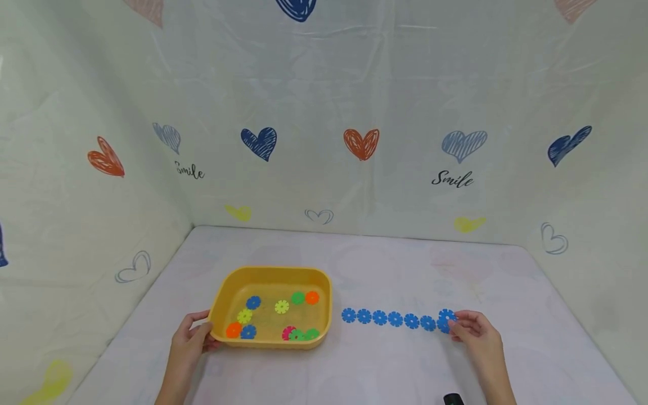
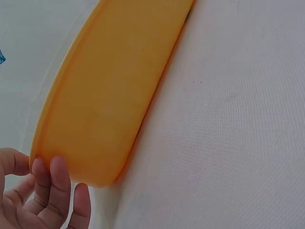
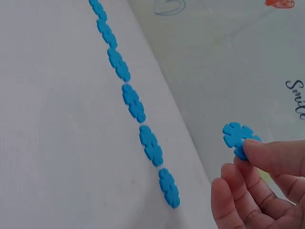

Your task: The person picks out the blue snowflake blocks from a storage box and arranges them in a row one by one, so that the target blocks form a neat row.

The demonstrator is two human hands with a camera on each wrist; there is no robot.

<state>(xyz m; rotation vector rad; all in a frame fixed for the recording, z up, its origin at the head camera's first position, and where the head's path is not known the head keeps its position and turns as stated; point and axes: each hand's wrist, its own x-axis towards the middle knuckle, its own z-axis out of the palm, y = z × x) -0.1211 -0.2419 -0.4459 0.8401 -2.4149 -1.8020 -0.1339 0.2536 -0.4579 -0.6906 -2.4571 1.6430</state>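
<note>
My left hand [image 1: 191, 338] grips the left rim of a yellow tray [image 1: 270, 344], its thumb on one side of the rim and fingers on the other in the left wrist view. Inside the tray lie several flower-shaped plastic discs, such as an orange disc [image 1: 312, 297] and a blue one [image 1: 253, 302]. With thumb and fingertips my right hand [image 1: 476, 336] pinches a blue flower-shaped disc [image 3: 234, 135], held above the table. Just left of that hand, several more blue discs [image 1: 395, 319] lie flat in a row that runs toward the tray.
The white tabletop [image 1: 385, 371] meets a pale backdrop [image 1: 405, 208] printed with hearts and lettering at its back and sides. A small black object [image 1: 453, 399] shows at the bottom edge of the head view, near the right forearm.
</note>
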